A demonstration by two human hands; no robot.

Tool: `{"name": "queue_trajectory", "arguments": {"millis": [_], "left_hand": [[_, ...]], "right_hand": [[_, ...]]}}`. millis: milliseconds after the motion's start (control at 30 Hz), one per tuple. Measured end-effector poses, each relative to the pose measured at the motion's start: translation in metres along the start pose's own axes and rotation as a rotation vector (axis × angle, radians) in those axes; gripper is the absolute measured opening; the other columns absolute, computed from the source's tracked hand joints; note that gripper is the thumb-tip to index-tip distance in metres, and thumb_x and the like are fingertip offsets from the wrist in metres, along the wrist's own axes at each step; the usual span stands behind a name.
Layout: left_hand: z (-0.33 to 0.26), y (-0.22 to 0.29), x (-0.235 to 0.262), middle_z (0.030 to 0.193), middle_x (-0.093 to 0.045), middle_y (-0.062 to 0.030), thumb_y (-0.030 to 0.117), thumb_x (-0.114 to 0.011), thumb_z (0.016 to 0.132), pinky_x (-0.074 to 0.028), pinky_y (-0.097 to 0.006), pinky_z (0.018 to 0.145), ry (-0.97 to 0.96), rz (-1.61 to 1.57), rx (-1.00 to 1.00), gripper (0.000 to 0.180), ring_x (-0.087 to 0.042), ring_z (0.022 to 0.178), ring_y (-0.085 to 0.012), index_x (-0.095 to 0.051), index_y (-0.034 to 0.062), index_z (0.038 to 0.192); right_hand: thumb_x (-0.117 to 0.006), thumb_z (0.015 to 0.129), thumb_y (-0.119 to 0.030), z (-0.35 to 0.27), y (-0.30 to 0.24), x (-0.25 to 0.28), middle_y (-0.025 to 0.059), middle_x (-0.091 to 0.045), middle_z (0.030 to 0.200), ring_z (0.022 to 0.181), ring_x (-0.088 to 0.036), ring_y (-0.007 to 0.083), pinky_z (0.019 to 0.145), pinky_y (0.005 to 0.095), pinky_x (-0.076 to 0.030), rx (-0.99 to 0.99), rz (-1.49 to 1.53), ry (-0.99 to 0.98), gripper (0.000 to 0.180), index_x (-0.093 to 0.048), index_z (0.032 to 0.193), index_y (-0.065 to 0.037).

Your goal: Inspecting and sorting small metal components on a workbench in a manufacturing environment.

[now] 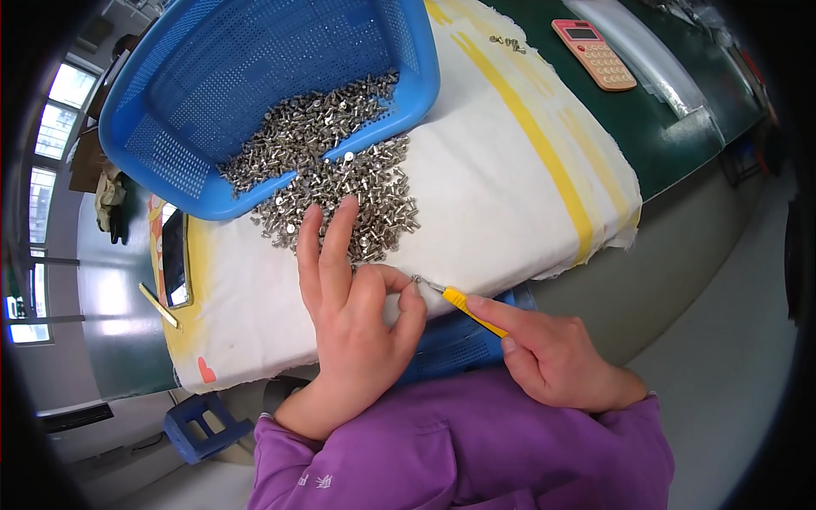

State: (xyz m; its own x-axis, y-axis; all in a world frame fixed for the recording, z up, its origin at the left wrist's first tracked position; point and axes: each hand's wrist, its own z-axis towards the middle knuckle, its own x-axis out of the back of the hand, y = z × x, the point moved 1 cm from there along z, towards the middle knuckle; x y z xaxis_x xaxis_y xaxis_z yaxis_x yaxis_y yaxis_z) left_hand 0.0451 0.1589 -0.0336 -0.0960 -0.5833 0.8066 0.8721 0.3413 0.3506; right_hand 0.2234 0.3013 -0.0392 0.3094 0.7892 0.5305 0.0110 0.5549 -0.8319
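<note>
Between thumb and forefinger, my left hand (361, 314) pinches a small metal rivet-like piece (416, 279); its other fingers point up over the pile. My right hand (557, 353) is closed around a yellow-handled craft knife (463, 303), forefinger laid along the handle. The knife's tip meets or nearly meets the small piece, close to the cloth's near edge. Just beyond my left hand lies a heap of shiny metal pieces with round heads (374, 191). They spill from a tipped blue perforated basket (268, 51).
A white cloth with yellow stripes (501, 204) covers the table. A phone (176, 259) and a thin yellow stick (158, 305) lie at left. On the green surface at far right are a pink calculator (595, 55) and clear plastic (650, 59). A blue stool (204, 425) stands below left.
</note>
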Motion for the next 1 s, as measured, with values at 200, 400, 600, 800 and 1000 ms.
{"name": "queue_trajectory", "arguments": {"millis": [200, 400, 600, 800, 1000], "left_hand": [[0.001, 0.002, 0.001, 0.156, -0.044, -0.0263, 0.000, -0.073, 0.071, -0.032, -0.058, 0.117, 0.008, -0.004, 0.003, 0.014, -0.034, 0.145, -0.0556, -0.061, 0.0056, 0.077], [0.003, 0.001, 0.002, 0.155, -0.044, -0.0267, 0.000, -0.072, 0.071, -0.034, -0.059, 0.115, -0.017, 0.010, -0.006, 0.014, -0.035, 0.144, -0.0563, -0.060, 0.0044, 0.077], [0.003, 0.000, 0.003, 0.154, -0.045, -0.0273, -0.001, -0.072, 0.071, -0.034, -0.060, 0.115, -0.009, -0.020, -0.013, 0.014, -0.036, 0.143, -0.0569, -0.060, 0.0041, 0.077], [-0.007, -0.005, 0.008, 0.159, -0.036, -0.0297, 0.001, -0.075, 0.076, -0.030, -0.060, 0.117, 0.001, -0.030, -0.009, 0.016, -0.030, 0.147, -0.0558, -0.063, 0.0052, 0.085], [-0.015, -0.020, 0.017, 0.164, -0.027, -0.0285, 0.001, -0.074, 0.079, -0.024, -0.060, 0.121, 0.034, -0.003, 0.078, 0.021, -0.024, 0.151, -0.0537, -0.064, 0.0062, 0.097]], "right_hand": [[-0.062, 0.089, -0.001, 0.002, -0.002, 0.001, 0.0095, -0.074, 0.098, 0.075, -0.072, 0.0250, 0.064, 0.0373, -0.059, 0.024, 0.016, 0.006, 0.063, -0.054, 0.150, -0.016], [-0.064, 0.089, -0.002, 0.009, -0.010, 0.012, 0.0107, -0.075, 0.101, 0.073, -0.072, 0.0254, 0.063, 0.0370, -0.060, -0.043, 0.027, -0.069, 0.063, -0.055, 0.149, -0.017], [-0.064, 0.090, -0.006, 0.016, -0.022, 0.022, 0.0126, -0.075, 0.109, 0.077, -0.073, 0.0258, 0.068, 0.0366, -0.060, -0.149, -0.257, -0.233, 0.060, -0.055, 0.148, -0.016], [-0.066, 0.093, -0.009, 0.049, 0.010, 0.042, 0.0133, -0.072, 0.119, 0.095, -0.071, 0.0316, 0.084, 0.0401, -0.056, -0.019, -0.470, 0.586, 0.042, -0.063, 0.135, -0.009], [-0.076, 0.084, -0.009, 0.084, 0.028, 0.040, 0.0097, -0.064, 0.111, 0.102, -0.060, 0.0301, 0.089, 0.0398, -0.049, 0.077, -0.717, 0.615, 0.030, -0.071, 0.113, -0.006]]}}
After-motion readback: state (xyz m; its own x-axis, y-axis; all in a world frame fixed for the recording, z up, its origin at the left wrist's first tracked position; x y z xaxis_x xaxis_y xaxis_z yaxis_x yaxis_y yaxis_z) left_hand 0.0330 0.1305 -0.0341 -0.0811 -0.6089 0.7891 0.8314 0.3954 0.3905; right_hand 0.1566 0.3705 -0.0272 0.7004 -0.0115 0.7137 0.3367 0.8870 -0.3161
